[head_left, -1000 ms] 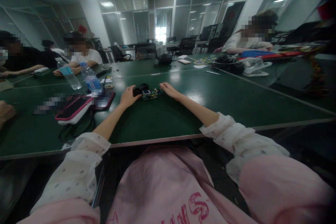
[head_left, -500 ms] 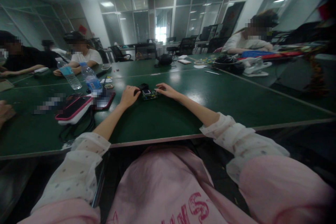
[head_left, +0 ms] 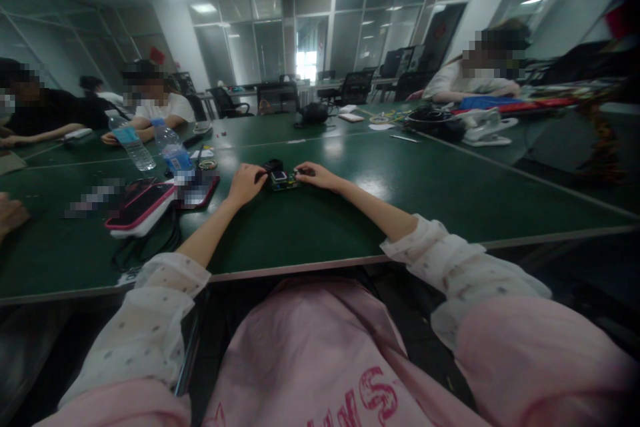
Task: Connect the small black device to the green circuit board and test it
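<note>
"Where is the small circuit board [head_left: 285, 184]?"

"Slightly left of the frame's centre, on the green table [head_left: 310, 233]. A black object [head_left: 273, 165] sits just above it in the frame, close against its upper left."

"And the person's left hand [head_left: 249, 183]?"

"Left of the board, fingers curled, tips at the black object's near side. Whether they grip it cannot be told."

"The right hand [head_left: 319, 175]?"

"It comes in from the right, thumb and fingers drawn together at the board's right end. Whether they pinch a part there is too small to tell."

"What else lies about?"

"Left of centre, a pink-rimmed case [head_left: 141, 207], with two plastic bottles [head_left: 173, 150] above it in the frame. At the upper right, a person in a white top [head_left: 453, 80] leans over the table."
</note>
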{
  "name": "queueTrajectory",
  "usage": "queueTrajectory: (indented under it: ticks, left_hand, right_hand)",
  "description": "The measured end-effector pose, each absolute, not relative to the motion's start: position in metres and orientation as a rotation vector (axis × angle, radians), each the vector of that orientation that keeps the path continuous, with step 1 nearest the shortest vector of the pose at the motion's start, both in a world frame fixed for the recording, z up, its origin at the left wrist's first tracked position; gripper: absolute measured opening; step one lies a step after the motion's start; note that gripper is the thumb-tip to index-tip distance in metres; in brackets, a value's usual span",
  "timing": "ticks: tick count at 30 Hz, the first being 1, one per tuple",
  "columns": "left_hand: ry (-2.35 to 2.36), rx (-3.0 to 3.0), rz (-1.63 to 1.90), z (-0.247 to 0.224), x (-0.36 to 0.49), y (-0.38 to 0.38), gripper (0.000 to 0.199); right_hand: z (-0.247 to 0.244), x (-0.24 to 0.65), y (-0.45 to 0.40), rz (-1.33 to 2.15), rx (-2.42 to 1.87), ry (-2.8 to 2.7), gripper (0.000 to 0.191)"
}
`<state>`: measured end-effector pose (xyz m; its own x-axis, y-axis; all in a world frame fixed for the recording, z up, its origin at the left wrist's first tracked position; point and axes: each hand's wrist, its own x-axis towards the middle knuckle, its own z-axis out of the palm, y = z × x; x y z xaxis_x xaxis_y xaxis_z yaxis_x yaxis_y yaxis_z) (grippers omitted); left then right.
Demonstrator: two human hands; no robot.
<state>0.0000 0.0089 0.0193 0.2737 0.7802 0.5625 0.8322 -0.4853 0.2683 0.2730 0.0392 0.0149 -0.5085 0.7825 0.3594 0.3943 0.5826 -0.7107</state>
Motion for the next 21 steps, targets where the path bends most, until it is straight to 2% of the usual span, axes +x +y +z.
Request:
queueTrajectory:
  ticks: [21]
  left_hand:
    - [-1.471,-2.35,-0.849,0.02,0.0007,0.0061,0.03]
  right_hand:
    - [0.0161,0.2713,0.0406,0.811,-1.035,-1.975,0.042]
